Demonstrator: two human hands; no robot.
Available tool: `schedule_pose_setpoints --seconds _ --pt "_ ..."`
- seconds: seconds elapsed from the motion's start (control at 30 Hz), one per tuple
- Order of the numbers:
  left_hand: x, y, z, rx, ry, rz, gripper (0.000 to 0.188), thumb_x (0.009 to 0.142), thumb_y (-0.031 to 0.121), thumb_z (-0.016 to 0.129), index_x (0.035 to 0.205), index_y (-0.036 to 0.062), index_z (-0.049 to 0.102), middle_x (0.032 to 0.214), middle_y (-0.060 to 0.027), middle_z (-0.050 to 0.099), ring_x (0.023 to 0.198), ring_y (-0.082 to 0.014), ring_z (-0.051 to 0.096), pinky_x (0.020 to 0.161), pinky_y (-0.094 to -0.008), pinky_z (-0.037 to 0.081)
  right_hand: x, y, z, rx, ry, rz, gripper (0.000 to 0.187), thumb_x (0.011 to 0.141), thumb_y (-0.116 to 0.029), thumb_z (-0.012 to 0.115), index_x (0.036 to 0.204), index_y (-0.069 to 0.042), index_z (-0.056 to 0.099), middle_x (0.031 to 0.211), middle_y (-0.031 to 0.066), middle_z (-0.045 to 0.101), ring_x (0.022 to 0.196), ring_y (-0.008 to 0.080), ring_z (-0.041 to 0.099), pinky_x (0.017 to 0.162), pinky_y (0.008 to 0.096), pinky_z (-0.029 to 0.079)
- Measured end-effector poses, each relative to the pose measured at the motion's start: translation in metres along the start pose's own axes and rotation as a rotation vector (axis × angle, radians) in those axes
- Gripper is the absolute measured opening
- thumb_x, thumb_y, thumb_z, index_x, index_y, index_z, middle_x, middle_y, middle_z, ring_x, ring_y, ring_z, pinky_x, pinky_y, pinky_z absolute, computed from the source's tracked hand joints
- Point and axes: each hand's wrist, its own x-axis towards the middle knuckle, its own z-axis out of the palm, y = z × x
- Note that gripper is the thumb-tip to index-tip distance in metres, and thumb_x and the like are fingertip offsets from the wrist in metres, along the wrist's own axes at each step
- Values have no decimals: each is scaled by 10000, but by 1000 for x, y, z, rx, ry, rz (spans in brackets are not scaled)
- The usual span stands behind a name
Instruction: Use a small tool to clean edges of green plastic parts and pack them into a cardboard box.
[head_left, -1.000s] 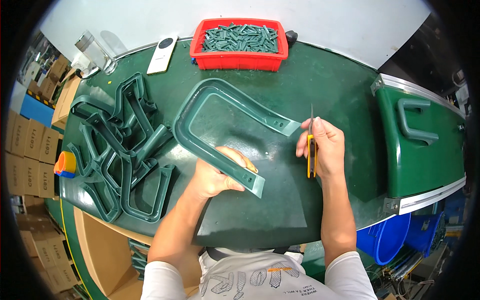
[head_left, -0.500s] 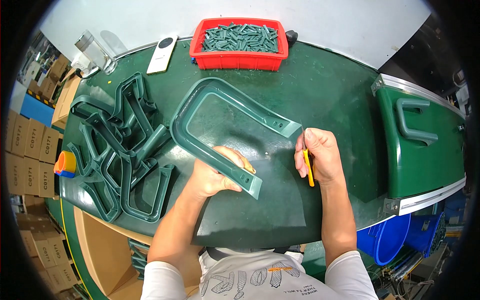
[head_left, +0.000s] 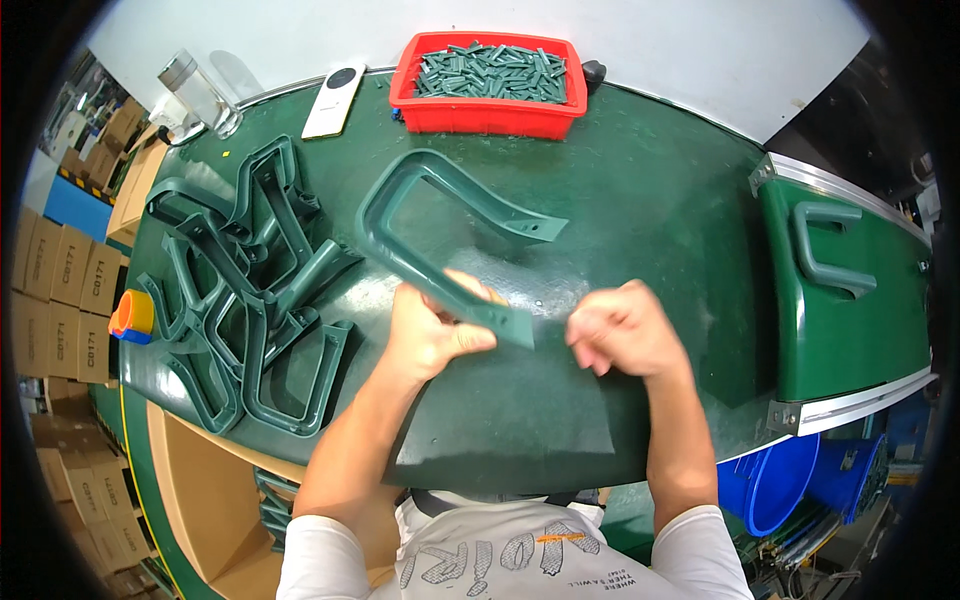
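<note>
My left hand (head_left: pixel 428 340) is closed around the near arm of a dark green U-shaped plastic handle (head_left: pixel 376 218), thumb lying along it. The handle is raised above the table with its open side to the right; both flat ends have small holes. Just right of the near end, my right hand (head_left: pixel 625 332) is closed and smeared by motion, a little apart from it. The yellow-handled knife seen in that hand half a second ago is hidden behind the fingers now.
More green handles (head_left: pixel 250 290) lie tangled at the left of the green table (head_left: pixel 660 190). A red bin (head_left: pixel 490 120) of small green strips, a phone (head_left: pixel 333 102) and a glass bottle (head_left: pixel 205 100) stand at the back. A green panel (head_left: pixel 835 340) with metal rails is at right.
The handle has turned, its far end swinging left and its near end rising slightly. My right hand has moved left and turned over, coming close to the near end; the knife has gone from sight.
</note>
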Motion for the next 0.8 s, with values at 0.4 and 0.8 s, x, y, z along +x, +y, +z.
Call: schedule_pose_setpoints --seconds 0.4,0.8 --pt "1 7 -5 -88 124 -3 394 632 44 835 952 -5 611 917 -124 671 845 -174 636 736 -298 519 8 7 28 170 18 -15 349 942 -292 535 729 -27 612 544 12 578 434 66 521 409 208 416" --pt "3 6 -4 -120 79 29 360 628 19 819 930 -6 625 915 -124 669 844 -183 642 765 -314 515 9 7 26 69 -85 27 340 934 -271 537 703 -32 609 531 10 578 415 71 516 406 222 411"
